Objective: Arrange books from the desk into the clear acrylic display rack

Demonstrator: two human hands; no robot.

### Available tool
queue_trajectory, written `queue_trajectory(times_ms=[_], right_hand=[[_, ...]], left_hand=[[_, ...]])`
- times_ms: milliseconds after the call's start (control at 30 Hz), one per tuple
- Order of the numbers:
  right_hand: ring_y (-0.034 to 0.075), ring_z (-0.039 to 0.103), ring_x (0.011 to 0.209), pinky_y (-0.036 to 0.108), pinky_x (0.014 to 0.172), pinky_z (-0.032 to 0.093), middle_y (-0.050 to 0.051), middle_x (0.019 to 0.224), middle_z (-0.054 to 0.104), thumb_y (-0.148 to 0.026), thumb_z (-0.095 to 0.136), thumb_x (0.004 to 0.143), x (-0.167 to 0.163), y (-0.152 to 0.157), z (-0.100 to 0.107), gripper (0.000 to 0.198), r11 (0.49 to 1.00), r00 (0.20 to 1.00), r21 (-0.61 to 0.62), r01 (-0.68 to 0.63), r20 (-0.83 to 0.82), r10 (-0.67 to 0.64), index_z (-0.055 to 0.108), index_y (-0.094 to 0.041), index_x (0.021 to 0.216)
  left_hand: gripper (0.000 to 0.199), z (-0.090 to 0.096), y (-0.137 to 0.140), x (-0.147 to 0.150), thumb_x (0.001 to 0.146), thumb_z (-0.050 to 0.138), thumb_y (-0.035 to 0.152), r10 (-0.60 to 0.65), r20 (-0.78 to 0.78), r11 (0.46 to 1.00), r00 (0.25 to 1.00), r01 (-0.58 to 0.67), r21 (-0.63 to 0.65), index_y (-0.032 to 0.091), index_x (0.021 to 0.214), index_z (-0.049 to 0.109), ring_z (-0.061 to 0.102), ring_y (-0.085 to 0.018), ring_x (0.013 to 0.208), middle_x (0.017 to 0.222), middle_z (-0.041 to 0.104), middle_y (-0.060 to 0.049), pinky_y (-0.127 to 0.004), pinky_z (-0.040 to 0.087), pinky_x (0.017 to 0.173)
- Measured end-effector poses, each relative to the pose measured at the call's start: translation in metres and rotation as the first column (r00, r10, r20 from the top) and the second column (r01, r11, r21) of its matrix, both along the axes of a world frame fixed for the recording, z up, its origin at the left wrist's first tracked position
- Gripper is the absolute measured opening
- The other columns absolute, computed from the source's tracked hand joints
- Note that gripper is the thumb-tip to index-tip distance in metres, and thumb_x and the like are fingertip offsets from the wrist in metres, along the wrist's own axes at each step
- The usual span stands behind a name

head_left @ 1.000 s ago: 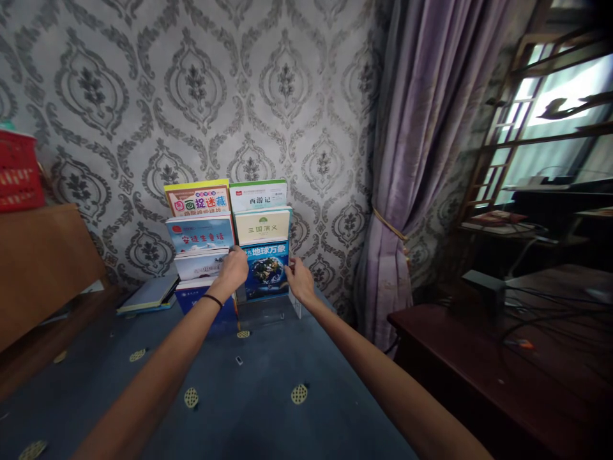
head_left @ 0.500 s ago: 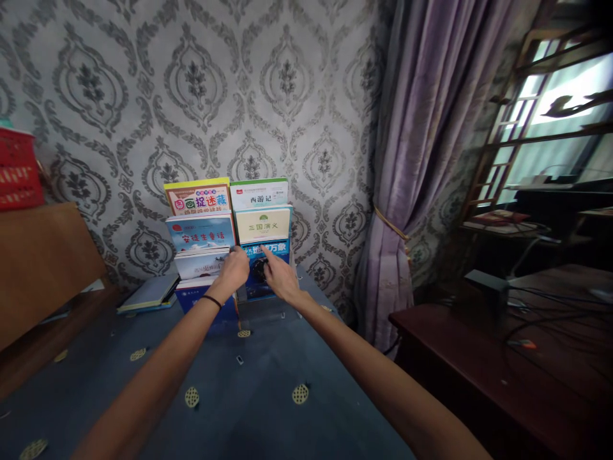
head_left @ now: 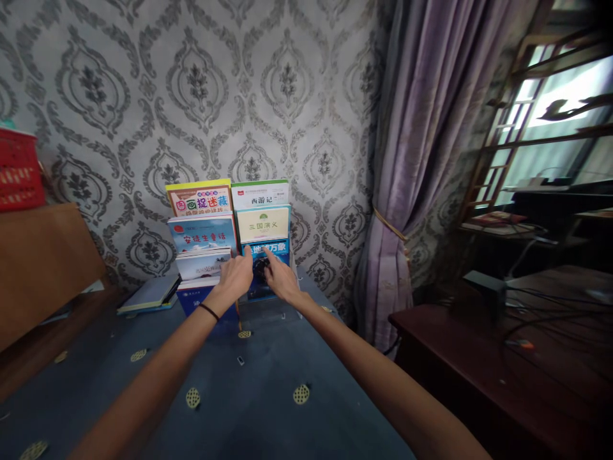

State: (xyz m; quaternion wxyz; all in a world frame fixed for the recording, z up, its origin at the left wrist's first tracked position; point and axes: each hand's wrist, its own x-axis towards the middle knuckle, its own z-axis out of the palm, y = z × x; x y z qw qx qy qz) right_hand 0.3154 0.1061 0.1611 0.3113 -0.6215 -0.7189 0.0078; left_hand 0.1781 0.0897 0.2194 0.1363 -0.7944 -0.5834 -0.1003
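A dark blue book with a globe picture (head_left: 258,289) stands upright in the front of the right column of books. My left hand (head_left: 238,276) is at its left side, index finger up against the cover and the other fingers curled. My right hand (head_left: 281,277) has its index finger stretched onto the same cover, near the white title, its other fingers bent. Neither hand grasps the book. Behind it rise a cream-and-teal book (head_left: 264,223) and a green-topped white book (head_left: 261,195). Beside my left hand stands a pale book with mountains (head_left: 198,266).
The left column also has a dark blue book (head_left: 189,299), a light blue book (head_left: 201,235) and a yellow-edged book (head_left: 198,197). Flat books (head_left: 151,292) lie left on the blue tablecloth (head_left: 268,383). A red basket (head_left: 18,169) sits far left; a purple curtain (head_left: 402,160) hangs right.
My left hand has shifted slightly right, from the blue globe book's left edge onto its cover. My right hand stays almost in place. The books stand much as before.
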Motion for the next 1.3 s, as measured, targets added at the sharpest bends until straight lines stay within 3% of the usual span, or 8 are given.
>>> queue_trajectory(times_ms=[433,1300], right_hand=[[0.026,0.067,0.106,0.034,0.089,0.049,0.010,0.113,0.073,-0.018,0.043,0.095,0.016,-0.002,-0.014,0.067,1.000,1.000,0.026,-0.018,-0.018,0.018,0.027,-0.019,0.159],[0.023,0.063,0.085,0.030,0.081,0.046,0.006,0.094,0.072,-0.017,0.041,0.092,0.038,-0.021,-0.018,0.061,0.994,0.996,0.083,-0.075,-0.045,0.079,0.039,-0.017,0.153]], left_hand=[[0.051,-0.007,0.001,-0.001,0.099,0.038,0.015,-0.020,-0.026,0.999,0.999,0.021,0.025,0.004,0.147,0.029,0.073,-0.033,0.104,0.104,0.073,-0.023,-0.039,0.055,0.082],[0.045,-0.004,-0.022,-0.009,0.102,0.040,0.022,-0.056,-0.020,0.998,0.998,0.056,0.002,0.005,0.142,0.031,0.070,-0.036,0.104,0.104,0.071,-0.024,-0.042,0.051,0.086]])
